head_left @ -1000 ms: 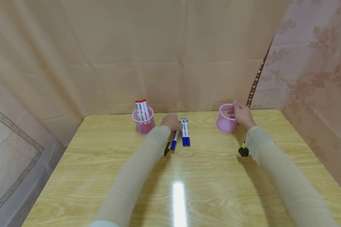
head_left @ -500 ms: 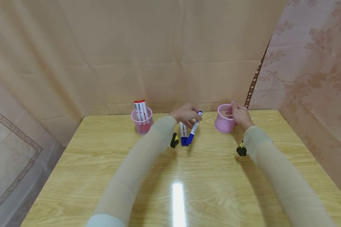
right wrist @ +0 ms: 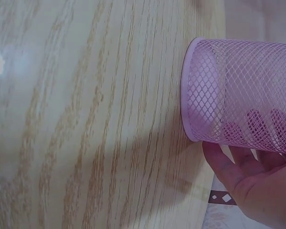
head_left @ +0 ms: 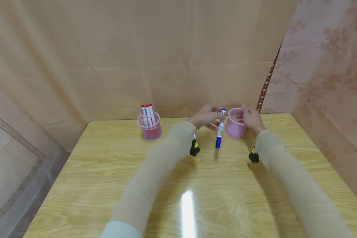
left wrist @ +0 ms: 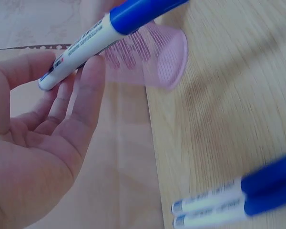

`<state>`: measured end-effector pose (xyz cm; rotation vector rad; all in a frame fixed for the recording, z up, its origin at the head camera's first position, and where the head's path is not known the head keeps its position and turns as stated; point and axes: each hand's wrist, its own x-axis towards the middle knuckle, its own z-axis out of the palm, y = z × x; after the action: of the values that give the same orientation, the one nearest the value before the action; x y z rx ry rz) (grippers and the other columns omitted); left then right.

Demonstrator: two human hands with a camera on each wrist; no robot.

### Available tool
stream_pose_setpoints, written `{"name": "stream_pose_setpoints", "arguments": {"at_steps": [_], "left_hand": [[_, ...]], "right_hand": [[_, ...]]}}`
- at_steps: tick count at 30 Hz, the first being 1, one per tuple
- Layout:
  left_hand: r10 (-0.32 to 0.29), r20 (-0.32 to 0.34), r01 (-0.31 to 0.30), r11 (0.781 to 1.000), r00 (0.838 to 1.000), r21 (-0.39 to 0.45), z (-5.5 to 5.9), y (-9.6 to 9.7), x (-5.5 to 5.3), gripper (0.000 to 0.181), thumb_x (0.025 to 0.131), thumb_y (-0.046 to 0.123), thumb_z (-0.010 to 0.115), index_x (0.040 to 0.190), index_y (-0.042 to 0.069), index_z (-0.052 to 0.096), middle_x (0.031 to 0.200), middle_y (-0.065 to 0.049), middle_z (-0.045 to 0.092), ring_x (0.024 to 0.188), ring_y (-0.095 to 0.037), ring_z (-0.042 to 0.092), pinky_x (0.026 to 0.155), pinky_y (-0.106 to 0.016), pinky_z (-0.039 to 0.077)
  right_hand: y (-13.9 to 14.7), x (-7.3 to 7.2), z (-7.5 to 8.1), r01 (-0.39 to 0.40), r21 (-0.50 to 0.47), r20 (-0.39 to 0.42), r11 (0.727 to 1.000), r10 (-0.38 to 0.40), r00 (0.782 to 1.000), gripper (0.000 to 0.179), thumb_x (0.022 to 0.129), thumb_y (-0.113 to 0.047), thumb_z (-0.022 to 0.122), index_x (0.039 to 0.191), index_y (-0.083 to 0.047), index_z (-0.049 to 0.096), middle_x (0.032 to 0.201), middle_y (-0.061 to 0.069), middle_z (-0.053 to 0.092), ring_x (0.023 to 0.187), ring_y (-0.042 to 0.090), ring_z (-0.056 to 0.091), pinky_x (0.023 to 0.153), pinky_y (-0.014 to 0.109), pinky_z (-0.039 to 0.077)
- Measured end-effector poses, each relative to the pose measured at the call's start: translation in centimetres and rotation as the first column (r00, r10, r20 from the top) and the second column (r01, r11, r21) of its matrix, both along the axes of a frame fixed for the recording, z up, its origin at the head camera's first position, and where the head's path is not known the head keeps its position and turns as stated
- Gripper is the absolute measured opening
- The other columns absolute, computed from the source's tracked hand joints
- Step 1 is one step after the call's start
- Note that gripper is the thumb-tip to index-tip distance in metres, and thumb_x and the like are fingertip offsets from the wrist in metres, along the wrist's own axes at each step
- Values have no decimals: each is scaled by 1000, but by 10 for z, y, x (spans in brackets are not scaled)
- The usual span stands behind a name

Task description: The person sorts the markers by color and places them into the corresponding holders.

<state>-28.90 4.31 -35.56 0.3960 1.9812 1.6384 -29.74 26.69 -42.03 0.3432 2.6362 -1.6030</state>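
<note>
My left hand [head_left: 207, 117] pinches a blue-capped marker [head_left: 220, 129] near its upper end, holding it above the table with the blue cap downward. Just right of the marker stands a pink mesh pen cup [head_left: 235, 128]. My right hand [head_left: 253, 120] grips that cup at its right side, thumb at the rim and fingers behind the mesh [right wrist: 248, 90]. Two more blue-capped markers [left wrist: 214, 202] lie side by side on the table, mostly hidden behind my left wrist in the head view.
Toward the back left stands a second pink mesh cup [head_left: 151, 132] with red-capped markers [head_left: 148, 115] upright in it. The wooden table [head_left: 226, 198] ends at a beige curtain [head_left: 172, 59] behind. Small black devices [head_left: 254, 157] hang below both wrists.
My left hand has picked up one blue marker from beside the other two and carried it right, close to the cup. My right hand has kept its grip on the cup.
</note>
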Motion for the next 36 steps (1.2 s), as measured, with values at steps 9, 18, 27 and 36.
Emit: {"name": "stream_pose_setpoints", "arguments": {"at_steps": [9, 18, 27, 36], "left_hand": [[-9, 49, 7, 999, 999, 41, -4, 25, 0, 40, 95, 6, 67, 132, -2, 54, 105, -14, 66, 100, -43, 67, 92, -57, 54], [-92, 123, 95, 995, 988, -19, -6, 28, -7, 31, 98, 6, 63, 126, -4, 55, 123, -23, 63, 99, -42, 67, 94, -56, 54], [-73, 98, 78, 996, 993, -47, 4, 33, -14, 32, 99, 10, 60, 128, -3, 55, 115, -19, 63, 89, -30, 68, 86, -48, 59], [223, -71, -205, 958, 972, 202, 11, 45, -15, 32, 100, 10, 63, 129, 3, 51, 105, -13, 62, 86, -26, 68, 82, -46, 61]], "right_hand": [[5, -2, -3, -4, 5, 25, 1000, 4, 1000, 80, 106, -61, 19, 137, 3, 57, 136, 25, 58, 125, 40, 57, 81, 37, 53], [4, -2, 0, -19, 23, 48, 1000, 18, 999, 79, 106, -60, 17, 137, 0, 56, 139, 23, 58, 125, 40, 57, 87, 42, 52], [5, -3, 3, -14, 3, 47, 1000, 13, 999, 79, 106, -60, 18, 138, 2, 56, 138, 24, 58, 125, 40, 57, 87, 43, 53], [4, -2, 5, -3, 18, 56, 1000, 2, 998, 82, 105, -62, 18, 139, 1, 55, 137, 25, 57, 123, 39, 57, 82, 41, 54]]}}
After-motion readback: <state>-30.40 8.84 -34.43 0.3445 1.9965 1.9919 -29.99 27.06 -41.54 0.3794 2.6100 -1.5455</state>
